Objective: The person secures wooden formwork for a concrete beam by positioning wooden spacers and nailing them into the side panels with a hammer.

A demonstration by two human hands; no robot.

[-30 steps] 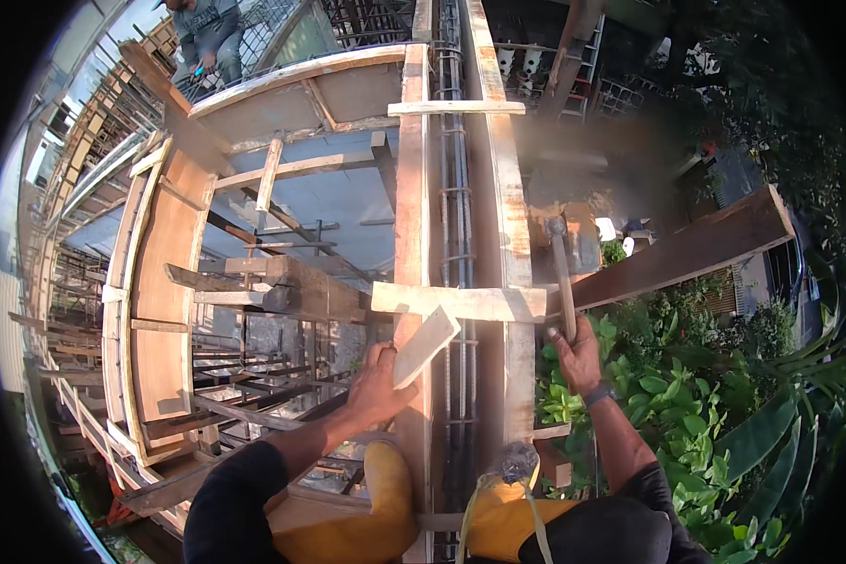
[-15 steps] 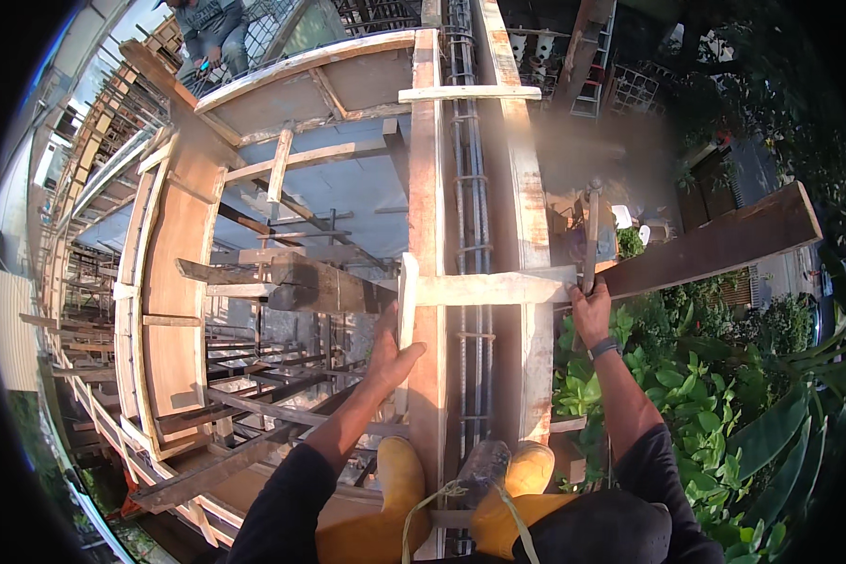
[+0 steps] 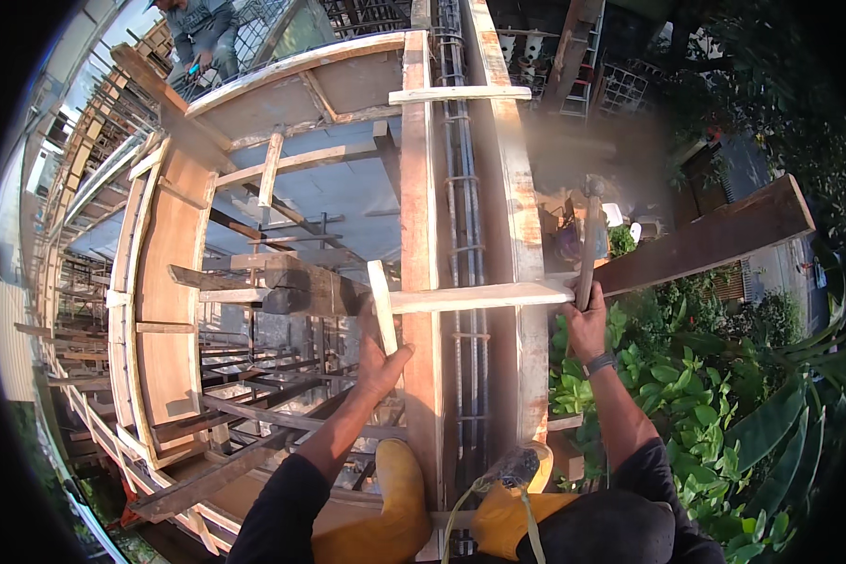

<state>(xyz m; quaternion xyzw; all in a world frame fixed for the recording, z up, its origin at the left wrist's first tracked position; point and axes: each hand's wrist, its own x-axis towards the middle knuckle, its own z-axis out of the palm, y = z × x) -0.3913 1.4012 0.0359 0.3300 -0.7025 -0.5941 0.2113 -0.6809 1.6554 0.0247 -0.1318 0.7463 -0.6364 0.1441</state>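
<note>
My left hand is closed around a short pale wood strip, which stands with its top leaning left, just left of the form's left board. The strip meets the left end of a pale wooden crosspiece; I cannot tell whether they are joined. That crosspiece spans both boards of a long narrow form, above the steel rebar. My right hand is closed round the handle of a hammer, head up, beside the crosspiece's right end. Whether the right fingers also touch the crosspiece is hidden.
Another crosspiece bridges the form farther off. A dark plank juts out right, above green plants. At left, below, are open timber framing and a dark beam. My yellow boots straddle the form. A person sits far left.
The strip in my left hand has tipped to the left at its top. The crosspiece has turned and now shows a narrower face. My right hand still holds the hammer upright.
</note>
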